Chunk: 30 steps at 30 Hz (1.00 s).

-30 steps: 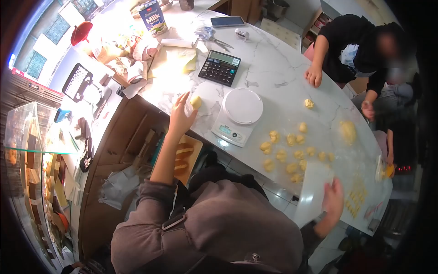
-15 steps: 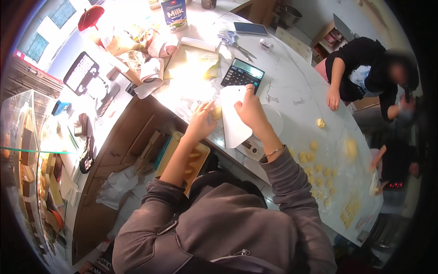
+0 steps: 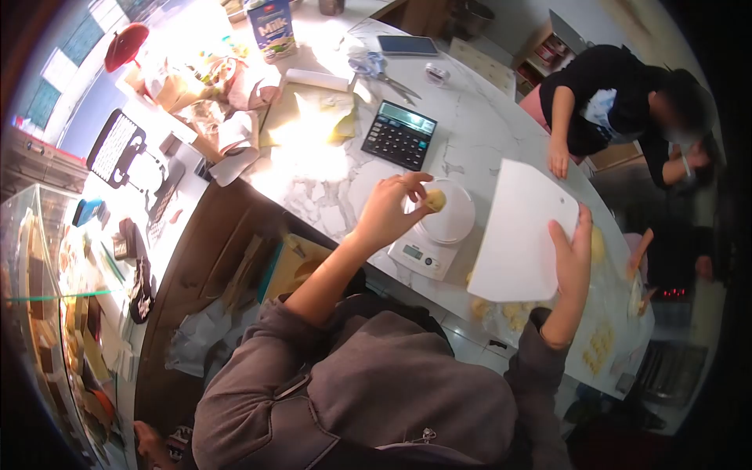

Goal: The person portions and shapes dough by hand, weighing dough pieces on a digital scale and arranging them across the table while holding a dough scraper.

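My left hand point(image 3: 392, 205) pinches a small yellow dough ball point(image 3: 435, 200) above the round plate of a white kitchen scale point(image 3: 424, 261). The scale's small display is lit, but its figures are too small to read. Off to the right, my right hand point(image 3: 574, 252) grips a flat white dough scraper point(image 3: 518, 231) by its edge, thumb on the near face. A small hole shows near the scraper's corner. Under and beside the scraper lie several dough pieces point(image 3: 513, 313), partly hidden by it.
A calculator point(image 3: 399, 135), scissors point(image 3: 398, 84), a phone point(image 3: 407, 45) and a milk carton point(image 3: 271, 31) occupy the counter's far side. Small dough strips point(image 3: 599, 350) lie at the right end. Another person point(image 3: 607, 110) leans at the far right edge, one hand on the counter.
My right hand has swung right with the scraper, uncovering the calculator and scale. My left hand has moved right with the dough ball, to above the scale.
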Motion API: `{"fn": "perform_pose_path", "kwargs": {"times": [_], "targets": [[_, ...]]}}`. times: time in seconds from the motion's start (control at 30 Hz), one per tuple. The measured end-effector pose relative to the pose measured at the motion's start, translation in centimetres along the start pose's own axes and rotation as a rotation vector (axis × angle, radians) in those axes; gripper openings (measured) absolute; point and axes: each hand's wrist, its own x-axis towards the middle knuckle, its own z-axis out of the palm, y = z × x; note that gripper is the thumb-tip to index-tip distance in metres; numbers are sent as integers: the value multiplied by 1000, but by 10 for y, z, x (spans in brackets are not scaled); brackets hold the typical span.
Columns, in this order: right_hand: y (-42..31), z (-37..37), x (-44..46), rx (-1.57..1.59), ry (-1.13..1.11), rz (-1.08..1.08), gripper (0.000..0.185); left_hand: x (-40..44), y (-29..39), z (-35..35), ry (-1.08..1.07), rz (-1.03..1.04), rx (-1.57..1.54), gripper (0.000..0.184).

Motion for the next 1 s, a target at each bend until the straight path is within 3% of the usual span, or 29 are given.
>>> {"fn": "perform_pose_path", "kwargs": {"times": [0.07, 0.17, 0.2, 0.3, 0.37, 0.43, 0.5, 0.6, 1.0], "targets": [[14, -27, -21, -49, 89, 63, 44, 8, -5, 27, -138, -12, 119, 35], [29, -50, -49, -58, 153, 195, 45, 9, -37, 64, -245, 158, 361, 28], [32, -55, -57, -53, 181, 228, 45, 11, -39, 64, -284, 160, 279, 24], [39, -67, -81, -28, 255, 298, 45, 13, -13, 34, -166, 344, 257, 30], [39, -72, -92, 3, 295, 294, 45, 5, -22, 18, 14, 302, 70, 41], [42, -77, -100, 4, 355, 278, 45, -6, -46, -2, 161, 136, 178, 42], [44, -82, -109, 25, 406, 290, 44, -32, -96, -15, 401, -42, 329, 32], [45, -87, -112, 86, 452, 319, 43, -35, -102, -17, 545, -175, 155, 21], [51, -73, -104, 192, 454, 273, 43, -35, -102, -19, 533, -172, 240, 15]]}}
